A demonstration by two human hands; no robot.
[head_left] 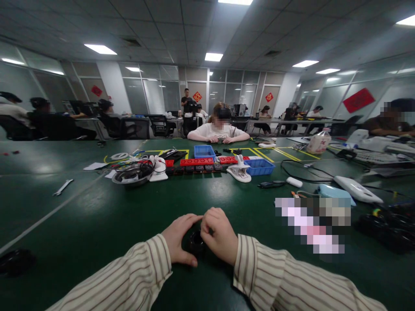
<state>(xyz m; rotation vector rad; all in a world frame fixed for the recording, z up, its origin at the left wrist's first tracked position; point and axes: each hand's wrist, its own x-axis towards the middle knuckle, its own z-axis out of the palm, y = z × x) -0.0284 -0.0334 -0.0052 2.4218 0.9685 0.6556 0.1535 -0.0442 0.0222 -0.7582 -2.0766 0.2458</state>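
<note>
A glossy black ring-shaped thing [196, 242] sits on the green table between my two hands; its exact kind is not clear. My left hand [180, 235] is curved beside it on the left, the thumb held apart from the fingers and nothing in its grip. Close on the right, my right hand [218, 233] has its fingers curled and closed. Whatever it may pinch is hidden, and its fingertips cover part of the black ring. The two hands nearly meet above the ring.
Ahead stand red and black socket strips [197, 163], a blue bin [259, 166], a white clip stand [239, 169] and a metal bowl of cables [132, 173]. A wrench [63, 187] lies left. Cables and a white device [356, 189] lie right. A person [218, 127] sits opposite.
</note>
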